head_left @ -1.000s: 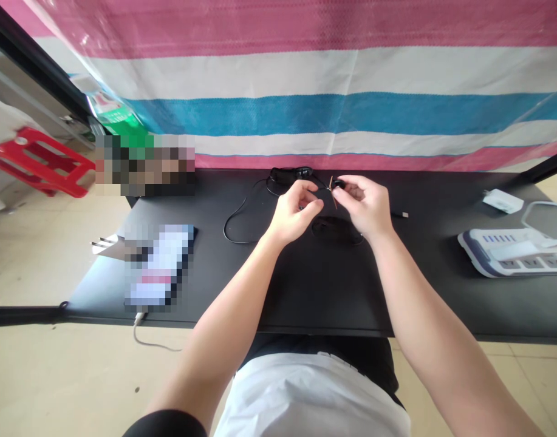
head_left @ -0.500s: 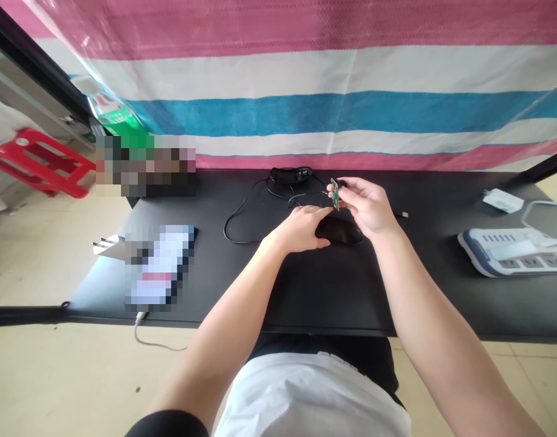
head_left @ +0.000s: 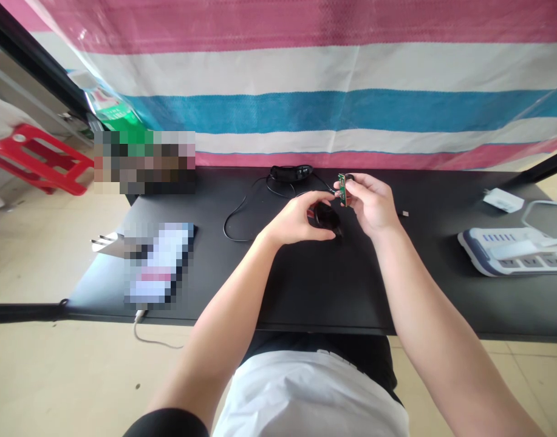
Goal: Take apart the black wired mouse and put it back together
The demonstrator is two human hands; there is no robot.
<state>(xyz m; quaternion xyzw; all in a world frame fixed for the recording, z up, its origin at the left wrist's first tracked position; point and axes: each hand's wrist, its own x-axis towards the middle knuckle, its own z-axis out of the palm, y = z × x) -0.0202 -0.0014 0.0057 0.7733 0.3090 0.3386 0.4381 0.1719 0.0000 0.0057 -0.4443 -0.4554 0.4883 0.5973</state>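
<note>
Near the middle of the frame, the left hand [head_left: 293,221] was curved with its thumb and fingers around a glossy black, rounded plastic shell [head_left: 327,217], gripping it by its left end; whether the shell touched the surface beneath could not be told. Just to its upper right, the right hand [head_left: 373,203] pinched a small green circuit board [head_left: 342,190] between thumb and fingers, the board standing upright and close to the shell but apart from it. Behind the two hands, a second black, hollow plastic casing [head_left: 291,175] lay at the back edge of the black, flat table [head_left: 324,291], with a thin black cable [head_left: 226,223] looping out to its left. A small metal-tipped USB plug [head_left: 404,213] showed just right of the right hand. At the right of the frame lay a white-and-grey power strip [head_left: 497,243], and above it a white, boxy charger [head_left: 503,200]. At the left, a phone [head_left: 162,261], its screen pixelated, lay beside a white plug with dark prongs [head_left: 109,244]. A red plastic stool [head_left: 41,158] stood at the far left, and a sheet striped in pink, white and blue [head_left: 296,112] filled the top.
</note>
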